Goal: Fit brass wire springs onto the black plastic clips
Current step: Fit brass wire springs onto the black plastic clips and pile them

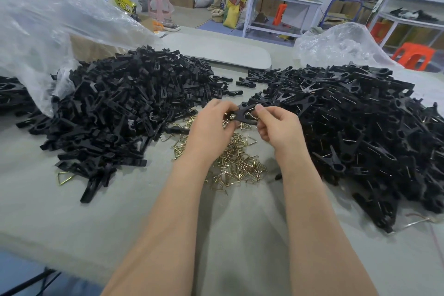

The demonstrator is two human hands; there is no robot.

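Two hands — left hand (211, 125) and right hand (276, 125) both pinch one black clip (243, 113), above spring scatter, wire spring (252, 115) looped on it. Two matte black clip heaps: left heap (125, 103), right heap (360, 122). Between them — brass springs (235, 161), thin, bent, triangular, too many to count.

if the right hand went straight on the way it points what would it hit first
Past the black plastic clip it pinches, the right hand would likely meet the left hand, holding its other end.

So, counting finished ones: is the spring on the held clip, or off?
On, at least partly: a brass wire spring loops across the black clip pinched between left hand and right hand. Fully seated: cannot tell.
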